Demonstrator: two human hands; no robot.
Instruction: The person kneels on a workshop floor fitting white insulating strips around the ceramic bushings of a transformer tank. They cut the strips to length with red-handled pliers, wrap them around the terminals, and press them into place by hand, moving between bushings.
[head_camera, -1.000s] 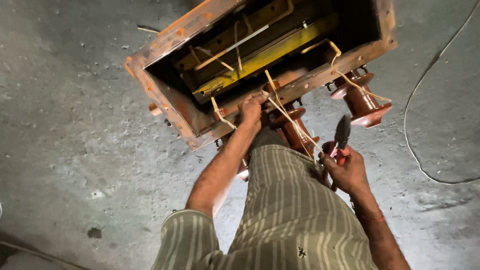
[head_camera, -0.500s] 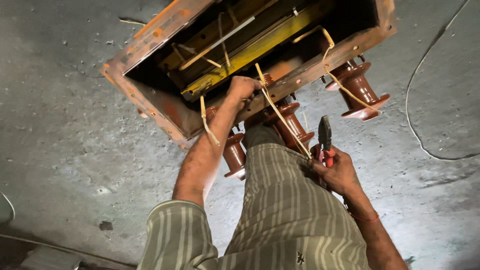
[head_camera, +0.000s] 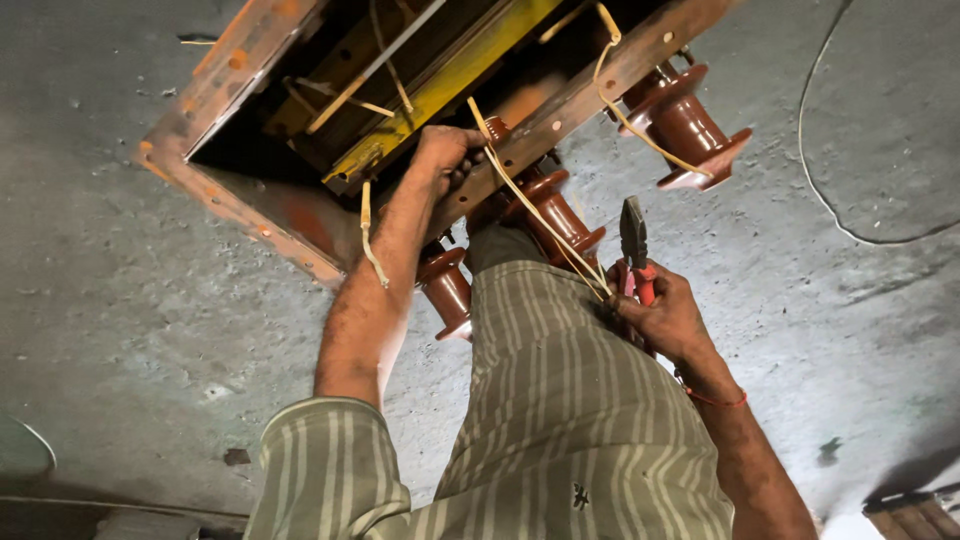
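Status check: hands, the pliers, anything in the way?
Left hand gripping the rusty tank rim. Right hand holding red-handled pliers and a yellowish strap. Brown insulators crowd the rim.

Upright red-handled pliers (head_camera: 634, 250), gripped

Pliers (head_camera: 634, 250) in my right hand (head_camera: 665, 318): red grips, dark grey jaws.
Insulators (head_camera: 688, 125): glossy reddish-brown.
Tank rim (head_camera: 235, 215): rusty orange.
Inner bar (head_camera: 440, 90): yellow.
Leads (head_camera: 535, 205): pale yellow.
My shirt (head_camera: 540, 420): olive, cream stripes.
Floor (head_camera: 100, 280): grey.
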